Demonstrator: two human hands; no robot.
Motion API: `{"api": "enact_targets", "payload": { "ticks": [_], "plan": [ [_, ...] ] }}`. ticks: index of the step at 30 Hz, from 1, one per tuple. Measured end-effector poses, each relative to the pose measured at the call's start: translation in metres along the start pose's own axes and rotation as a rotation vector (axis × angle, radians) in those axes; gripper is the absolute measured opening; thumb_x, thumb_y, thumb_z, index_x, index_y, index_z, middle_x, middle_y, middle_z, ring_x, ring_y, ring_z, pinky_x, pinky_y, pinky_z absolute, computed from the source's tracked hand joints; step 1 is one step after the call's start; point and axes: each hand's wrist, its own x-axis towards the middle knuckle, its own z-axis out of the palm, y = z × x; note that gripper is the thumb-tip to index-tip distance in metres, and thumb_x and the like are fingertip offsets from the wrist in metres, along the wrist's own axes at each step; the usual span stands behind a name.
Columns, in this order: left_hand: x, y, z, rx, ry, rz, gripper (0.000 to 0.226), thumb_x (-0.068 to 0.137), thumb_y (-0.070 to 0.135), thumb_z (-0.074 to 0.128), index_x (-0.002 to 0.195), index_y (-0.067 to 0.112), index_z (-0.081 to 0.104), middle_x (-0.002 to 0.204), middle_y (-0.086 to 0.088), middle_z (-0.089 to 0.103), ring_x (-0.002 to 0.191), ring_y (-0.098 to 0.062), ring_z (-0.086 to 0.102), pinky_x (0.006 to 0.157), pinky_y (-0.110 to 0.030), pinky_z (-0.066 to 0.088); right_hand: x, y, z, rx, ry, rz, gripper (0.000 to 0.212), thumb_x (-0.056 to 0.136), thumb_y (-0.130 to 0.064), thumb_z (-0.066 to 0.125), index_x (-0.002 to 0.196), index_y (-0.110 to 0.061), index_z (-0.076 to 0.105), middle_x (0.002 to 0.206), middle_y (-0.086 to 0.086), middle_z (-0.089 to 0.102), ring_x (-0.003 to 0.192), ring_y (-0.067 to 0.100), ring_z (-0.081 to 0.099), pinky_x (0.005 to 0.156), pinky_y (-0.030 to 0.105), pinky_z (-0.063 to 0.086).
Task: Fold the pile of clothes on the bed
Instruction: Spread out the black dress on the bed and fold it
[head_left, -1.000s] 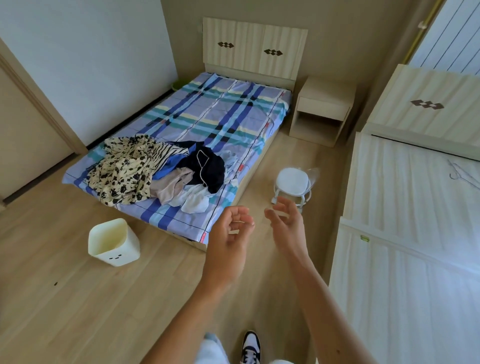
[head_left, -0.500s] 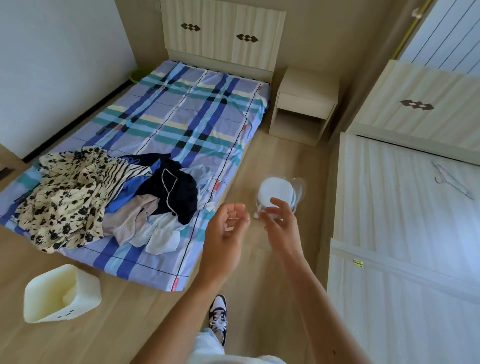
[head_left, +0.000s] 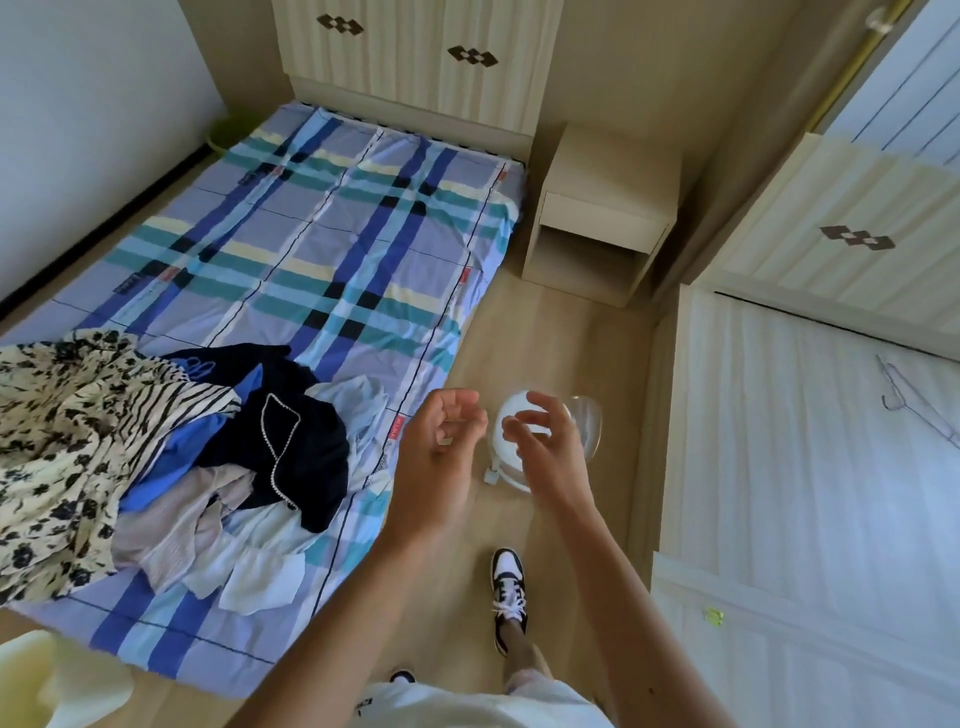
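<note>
The pile of clothes (head_left: 171, 457) sprawls across the bed's (head_left: 332, 249) near end, left of both hands. The left hand (head_left: 436, 467) is nearer it than the right hand (head_left: 550, 452). Both hover beside the bed, fingers (head_left: 457, 402) loosely curled, holding nothing.

The single camera sits on the person's head, at standing height over the floor beside the bed (head_left: 322, 244). It faces forward and steeply down: the headboard (head_left: 415, 57) lies far off at the top, and the person's own shoe (head_left: 508, 577) is close below. The wide lens curves the room's edges.
</note>
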Motion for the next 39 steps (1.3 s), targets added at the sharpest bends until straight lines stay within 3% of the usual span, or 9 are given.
{"api": "enact_targets", "payload": {
  "ticks": [4,10,15,17,19,23,25,32,39],
  "plan": [
    [0.057,0.015,0.030,-0.009,0.097,-0.010,0.022,0.084,0.031,0.061,0.104,0.021,0.066,0.098,0.003,0.071,0.095,-0.018,0.068,0.085,-0.038,0.054,0.077,-0.023,-0.009,-0.064,-0.074,-0.050,0.042,0.092,-0.026,0.068,0.132,-0.024,0.053,0.112,0.000,0.066,0.094,0.013,0.068,0.060,0.003,0.043],
    [0.119,0.032,0.038,-0.014,0.217,-0.058,0.024,0.081,0.032,0.060,0.103,0.023,0.066,0.098,0.002,0.071,0.096,-0.022,0.067,0.083,-0.042,0.051,0.165,-0.055,0.007,-0.038,-0.185,-0.067,0.044,0.090,-0.025,0.071,0.130,-0.025,0.053,0.112,0.004,0.065,0.094,0.019,0.070,0.066,0.013,0.048],
    [0.178,0.037,0.026,-0.028,0.283,-0.060,0.017,0.088,0.021,0.063,0.104,0.016,0.066,0.096,0.001,0.070,0.091,-0.018,0.068,0.079,-0.028,0.052,0.226,-0.072,0.042,-0.071,-0.224,-0.070,0.045,0.089,-0.025,0.073,0.129,-0.024,0.053,0.111,0.002,0.065,0.094,0.019,0.069,0.075,0.025,0.052],
    [0.203,0.034,0.018,-0.022,0.270,-0.063,0.012,0.094,0.008,0.061,0.105,0.012,0.065,0.095,-0.001,0.069,0.089,-0.017,0.067,0.074,-0.018,0.050,0.246,-0.080,0.060,-0.095,-0.228,-0.062,0.047,0.089,-0.028,0.073,0.130,-0.024,0.052,0.112,-0.001,0.065,0.096,0.017,0.068,0.078,0.026,0.052],
    [0.230,0.034,0.008,-0.025,0.252,-0.063,0.012,0.094,0.010,0.062,0.106,0.013,0.064,0.095,0.001,0.069,0.089,-0.015,0.067,0.072,-0.016,0.051,0.266,-0.089,0.079,-0.101,-0.227,-0.056,0.047,0.089,-0.026,0.073,0.131,-0.023,0.052,0.113,-0.001,0.064,0.096,0.015,0.067,0.076,0.024,0.051],
    [0.292,0.043,-0.013,-0.029,0.246,-0.039,0.030,0.080,0.033,0.058,0.106,0.018,0.065,0.098,0.003,0.070,0.093,-0.015,0.068,0.075,-0.021,0.051,0.312,-0.108,0.121,-0.084,-0.241,-0.074,0.049,0.089,-0.022,0.073,0.133,-0.021,0.051,0.114,0.005,0.064,0.090,0.015,0.067,0.070,0.020,0.050],
    [0.314,0.046,-0.025,-0.070,0.258,-0.051,0.033,0.079,0.032,0.057,0.107,0.017,0.064,0.102,-0.003,0.070,0.094,-0.016,0.067,0.077,-0.023,0.052,0.328,-0.114,0.135,-0.084,-0.241,-0.047,0.050,0.089,-0.021,0.073,0.134,-0.019,0.051,0.113,0.006,0.064,0.088,0.017,0.067,0.064,0.017,0.049],
    [0.368,0.053,-0.052,-0.090,0.279,-0.047,0.028,0.080,0.032,0.058,0.104,0.021,0.065,0.101,-0.001,0.071,0.095,-0.020,0.068,0.083,-0.035,0.053,0.372,-0.138,0.169,-0.063,-0.225,-0.040,0.050,0.087,-0.022,0.074,0.132,-0.024,0.052,0.112,0.006,0.067,0.091,0.018,0.067,0.080,0.035,0.055],
    [0.412,0.060,-0.069,-0.146,0.333,-0.009,0.024,0.080,0.033,0.058,0.102,0.027,0.066,0.101,0.004,0.070,0.097,-0.019,0.067,0.083,-0.039,0.053,0.413,-0.170,0.205,-0.108,-0.297,-0.080,0.048,0.089,-0.028,0.072,0.132,-0.028,0.050,0.115,0.000,0.064,0.099,0.019,0.065,0.078,0.031,0.053]
  ]
}}
